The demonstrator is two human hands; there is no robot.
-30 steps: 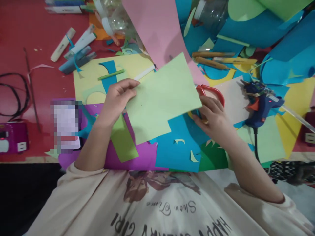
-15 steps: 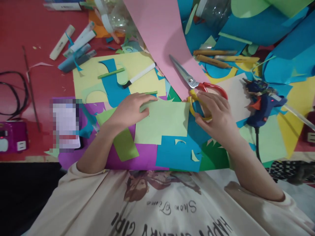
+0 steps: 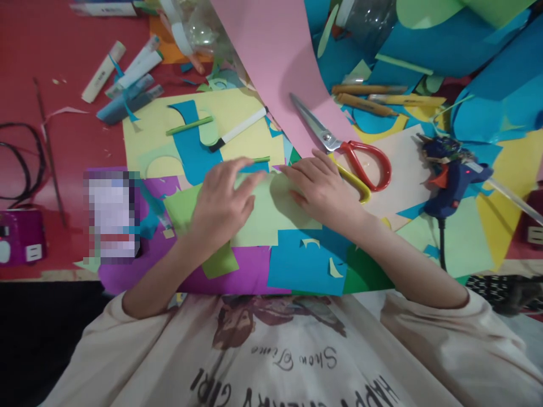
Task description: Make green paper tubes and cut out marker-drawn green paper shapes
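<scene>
A pale green sheet of paper lies in the middle, on top of blue and purple sheets. My left hand hovers over or rests on its left part, fingers apart and nothing held. Over the sheet's upper right stretches my right hand, fingers extended toward the left hand and empty; whether it touches the paper I cannot tell. Just beyond it lie the scissors, with one red and one yellow handle, blades spread a little. A thin green strip sits at the sheet's top edge.
A glue gun with its cord stands at the right. Markers lie at the upper left, orange and yellow pens at the upper right. A phone is at the left. Pink paper and a clear jar are at the back.
My right hand has let go of the scissors' handles and moved left over the pale green sheet. My left hand has shifted slightly, its fingers now more spread.
</scene>
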